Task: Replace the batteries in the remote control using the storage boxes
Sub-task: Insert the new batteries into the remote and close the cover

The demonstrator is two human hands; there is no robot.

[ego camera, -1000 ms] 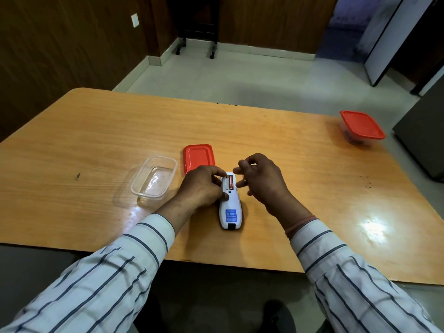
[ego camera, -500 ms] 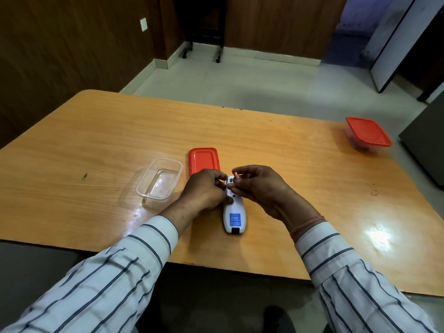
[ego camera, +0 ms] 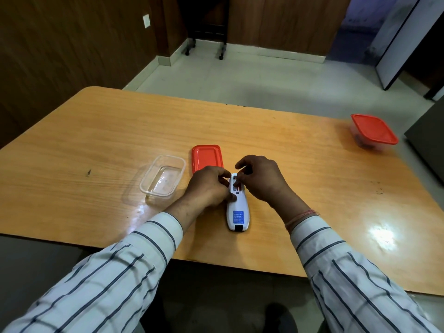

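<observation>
Open box: a clear plastic storage box (ego camera: 163, 179) stood lidless on the table, left of the hands; it looked empty, with only glare on its floor.
Loose lid: a red rounded-rectangle lid (ego camera: 206, 157) lay flat just beside the open box, its near edge hidden behind the left hand.
Closed box: a second clear box with a red lid (ego camera: 373, 131) sat well apart at the far right of the table; something dark showed through its wall, too blurred to name.
Remote: a white remote control (ego camera: 237, 207) lay face down near the table's front edge, blue label up, battery bay open at its far end, with something red in it.
Left hand: the left hand (ego camera: 209, 187) curled around the remote's left side, thumb pressing the back, holding it steady.
Right hand: the right hand (ego camera: 260, 179) arched over the bay, fingertips pinched narrow at the red piece; whether they gripped it could not be told.
Table: orange wood-grain laminate (ego camera: 101, 140), glossy, with bright reflections.
Sleeves: white with thin dark stripes.
</observation>
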